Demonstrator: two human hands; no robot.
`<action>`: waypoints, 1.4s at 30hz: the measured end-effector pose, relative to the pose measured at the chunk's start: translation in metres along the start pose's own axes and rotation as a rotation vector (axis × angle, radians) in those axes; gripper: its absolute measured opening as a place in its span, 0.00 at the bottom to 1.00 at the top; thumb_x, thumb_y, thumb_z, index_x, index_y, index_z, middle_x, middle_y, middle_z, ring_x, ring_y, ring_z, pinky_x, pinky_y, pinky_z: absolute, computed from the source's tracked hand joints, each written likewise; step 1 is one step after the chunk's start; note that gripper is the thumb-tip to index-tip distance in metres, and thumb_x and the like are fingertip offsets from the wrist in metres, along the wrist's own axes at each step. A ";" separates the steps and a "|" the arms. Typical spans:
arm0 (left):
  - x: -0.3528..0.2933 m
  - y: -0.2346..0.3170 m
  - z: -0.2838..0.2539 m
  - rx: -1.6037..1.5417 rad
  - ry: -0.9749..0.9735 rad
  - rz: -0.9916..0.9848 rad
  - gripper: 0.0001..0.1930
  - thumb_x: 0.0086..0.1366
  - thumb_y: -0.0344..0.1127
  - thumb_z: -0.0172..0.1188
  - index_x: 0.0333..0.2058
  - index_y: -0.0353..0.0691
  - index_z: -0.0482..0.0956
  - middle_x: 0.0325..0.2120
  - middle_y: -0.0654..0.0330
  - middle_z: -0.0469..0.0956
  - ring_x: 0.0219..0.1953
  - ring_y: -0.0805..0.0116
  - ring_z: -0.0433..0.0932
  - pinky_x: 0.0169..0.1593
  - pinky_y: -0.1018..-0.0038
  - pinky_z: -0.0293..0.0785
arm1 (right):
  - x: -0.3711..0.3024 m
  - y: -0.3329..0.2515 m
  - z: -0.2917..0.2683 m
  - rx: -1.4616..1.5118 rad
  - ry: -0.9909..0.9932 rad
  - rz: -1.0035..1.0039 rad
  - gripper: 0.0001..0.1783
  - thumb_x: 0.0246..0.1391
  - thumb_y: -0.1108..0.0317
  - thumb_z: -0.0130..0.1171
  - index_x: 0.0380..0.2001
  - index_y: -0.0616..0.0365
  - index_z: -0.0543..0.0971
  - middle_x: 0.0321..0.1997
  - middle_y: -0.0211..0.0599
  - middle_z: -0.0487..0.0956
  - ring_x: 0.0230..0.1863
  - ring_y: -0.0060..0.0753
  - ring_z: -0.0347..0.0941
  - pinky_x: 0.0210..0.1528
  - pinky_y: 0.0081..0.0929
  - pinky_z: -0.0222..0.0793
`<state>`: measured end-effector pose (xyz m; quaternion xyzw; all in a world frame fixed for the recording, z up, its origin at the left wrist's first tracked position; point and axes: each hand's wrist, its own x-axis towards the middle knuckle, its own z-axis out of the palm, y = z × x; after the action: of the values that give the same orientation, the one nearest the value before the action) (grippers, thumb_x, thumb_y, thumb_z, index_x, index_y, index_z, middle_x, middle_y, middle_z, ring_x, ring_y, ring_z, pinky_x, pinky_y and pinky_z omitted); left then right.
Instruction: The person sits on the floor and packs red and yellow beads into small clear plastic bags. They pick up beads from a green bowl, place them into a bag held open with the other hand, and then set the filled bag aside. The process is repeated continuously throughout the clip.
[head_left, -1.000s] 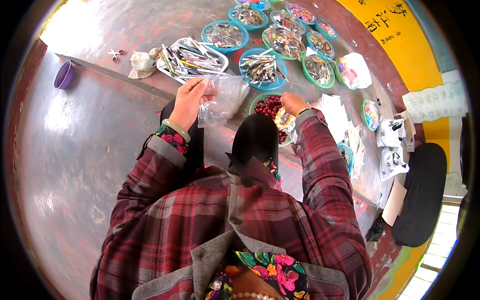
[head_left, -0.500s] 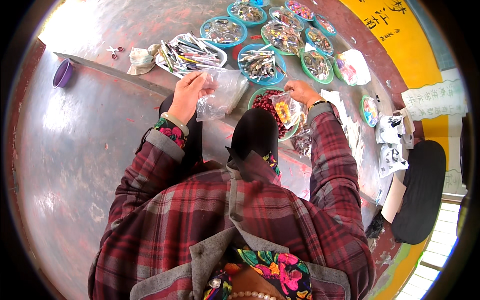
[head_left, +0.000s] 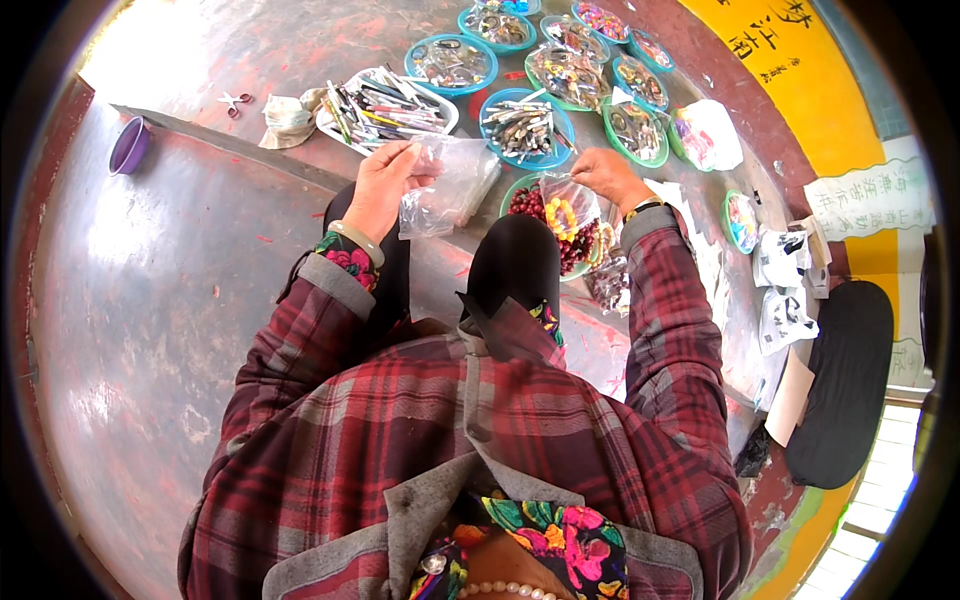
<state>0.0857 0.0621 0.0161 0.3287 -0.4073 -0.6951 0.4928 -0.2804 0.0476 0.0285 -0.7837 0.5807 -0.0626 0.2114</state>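
Observation:
Pinched in my left hand (head_left: 384, 190) are clear plastic bags (head_left: 455, 185) that look flat and hang over my knees. My right hand (head_left: 612, 178) grips the top of a small clear bag (head_left: 583, 203) with a yellow beaded bracelet (head_left: 561, 217) inside. That small bag hangs over a green basin (head_left: 510, 190) of dark red beads (head_left: 524, 203). Beside the basin, below my right hand, lie more bagged dark beads (head_left: 610, 285). My knee hides part of the basin.
A white tray (head_left: 452, 122) of pens and a blue basin (head_left: 568, 150) of pens stand ahead. Several basins of small trinkets spread beyond. Scissors (head_left: 234, 104), a cloth bundle (head_left: 288, 122) and a purple bowl (head_left: 129, 146) lie left; white bags (head_left: 785, 320) and a black oblong board (head_left: 842, 385) right.
The small bag with the yellow bracelet has shifted slightly left and swung over the red beads. My right hand has turned a little; my left hand has barely moved.

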 end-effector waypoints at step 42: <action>-0.009 0.008 -0.007 -0.105 -0.120 -0.081 0.11 0.61 0.29 0.53 0.41 0.32 0.73 0.38 0.58 0.76 0.38 0.68 0.76 0.43 0.72 0.74 | 0.023 -0.181 0.020 0.704 0.109 -0.097 0.09 0.49 0.73 0.55 0.35 0.64 0.76 0.24 0.26 0.74 0.26 0.18 0.68 0.30 0.18 0.65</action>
<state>0.0976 0.0675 0.0211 0.2763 -0.3853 -0.7534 0.4556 -0.1060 0.0737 0.0801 -0.6851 0.4961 -0.3106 0.4337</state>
